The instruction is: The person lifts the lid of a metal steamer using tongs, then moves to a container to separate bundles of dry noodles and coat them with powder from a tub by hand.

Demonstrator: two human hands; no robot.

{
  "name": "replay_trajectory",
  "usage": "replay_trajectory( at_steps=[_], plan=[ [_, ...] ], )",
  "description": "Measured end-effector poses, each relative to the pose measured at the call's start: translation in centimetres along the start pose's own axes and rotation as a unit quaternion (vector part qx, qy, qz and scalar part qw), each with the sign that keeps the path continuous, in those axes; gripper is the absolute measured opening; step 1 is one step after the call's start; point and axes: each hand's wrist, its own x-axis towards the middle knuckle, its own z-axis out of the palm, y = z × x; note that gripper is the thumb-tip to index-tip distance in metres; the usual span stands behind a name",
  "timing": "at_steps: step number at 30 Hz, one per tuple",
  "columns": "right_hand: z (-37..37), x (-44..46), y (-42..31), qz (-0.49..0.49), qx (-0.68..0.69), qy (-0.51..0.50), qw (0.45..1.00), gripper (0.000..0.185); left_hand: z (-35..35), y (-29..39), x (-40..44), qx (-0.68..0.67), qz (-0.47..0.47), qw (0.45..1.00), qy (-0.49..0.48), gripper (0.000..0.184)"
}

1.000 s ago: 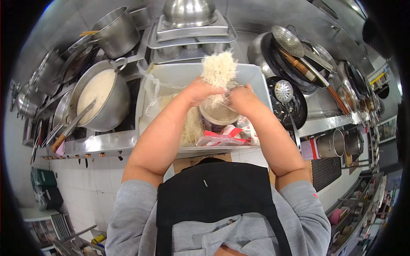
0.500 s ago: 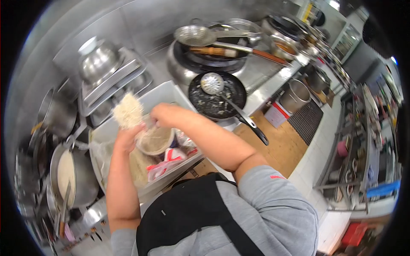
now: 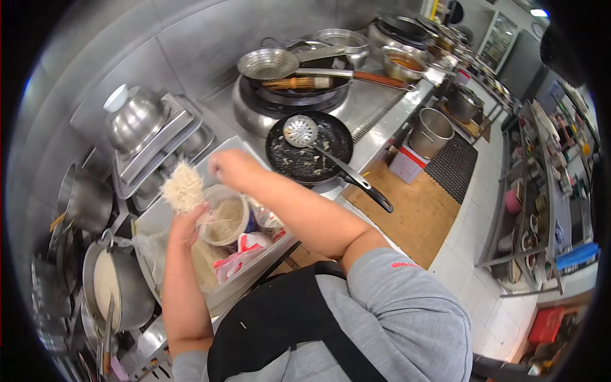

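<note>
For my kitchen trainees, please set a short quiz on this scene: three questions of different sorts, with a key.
1. Multiple choice: which hand holds the bundle of pale strands?
A) left
B) right
C) both

2. True or false: the black pan near the right hand has nothing in it.

3. Fill the gap: the round tub stands inside the pale ____.

Key
1. A: the left hand grips the bundle, which points upward; the right hand is apart from it.
2. False: a skimmer lies in it, with its bowl over the pan.
3. bin
</note>
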Motion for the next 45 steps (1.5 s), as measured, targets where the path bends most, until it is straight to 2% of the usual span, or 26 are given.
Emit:
replay_trajectory(
  at_steps=[2,6,9,12,17,19,20,22,28,31,33,35,39,41,45],
  plan=[
    [-0.9,0.2,0.0,-0.046,0.058,0.047,0.996,0.013,0.2,0.2,-0.3,0.007,0.008,1.0,0.007,0.034],
    [-2.3,0.7,0.9,-0.017,0.153,0.076,0.985,0.008,0.9,0.7,-0.6,0.008,0.018,1.0,-0.008,0.036],
    [-4.7,1.2,1.7,0.028,0.125,0.084,0.988,0.007,1.0,1.0,-0.7,0.007,0.02,1.0,-0.012,0.04],
    [-6.3,2.0,5.1,0.031,0.059,0.114,0.991,0.006,0.9,1.0,-0.7,0.004,0.004,1.0,-0.019,0.046],
    [-9.8,1.0,7.5,0.127,0.14,0.115,0.975,0.005,0.9,1.1,-0.8,0.0,-0.009,1.0,-0.03,0.049],
    [-10.8,0.1,8.2,0.149,0.219,0.104,0.959,0.008,0.8,0.9,-0.7,0.01,-0.007,1.0,-0.017,0.049],
    [-11.1,-0.3,8.7,0.144,0.225,0.1,0.958,0.007,0.6,0.7,-0.8,0.012,-0.016,1.0,-0.024,0.049],
    [-12.2,-2.1,8.5,0.142,0.23,0.084,0.959,0.008,0.5,0.3,-0.5,0.046,-0.005,0.999,0.02,0.051],
    [-13.7,-9.6,6.0,0.127,0.108,0.111,0.98,0.008,1.6,-0.8,0.2,0.093,0.038,0.993,0.067,0.061],
    [-13.4,-14.4,5.0,0.128,0.046,0.115,0.984,0.012,0.7,-2.6,1.4,0.091,0.046,0.994,0.043,0.059],
    [-14.0,-18.3,2.9,0.232,0.083,0.09,0.965,0.012,1.3,-1.9,1.2,0.054,-0.012,0.996,0.065,0.06],
    [-13.0,-22.4,4.4,0.167,0.016,0.088,0.982,0.013,0.9,-2.6,2.0,0.049,-0.017,0.997,0.054,0.058],
    [-13.0,-30.1,4.7,0.328,-0.068,0.004,0.942,0.014,0.7,-2.6,1.9,0.032,-0.053,0.996,0.072,0.053],
    [-13.4,-33.3,5.5,0.411,-0.108,-0.072,0.902,0.016,0.8,-2.5,1.9,0.022,-0.049,0.996,0.076,0.05],
    [-13.8,-36.3,6.5,0.504,-0.164,-0.153,0.834,0.014,0.1,-2.7,2.1,0.015,-0.041,0.996,0.072,0.045]
  ],
)
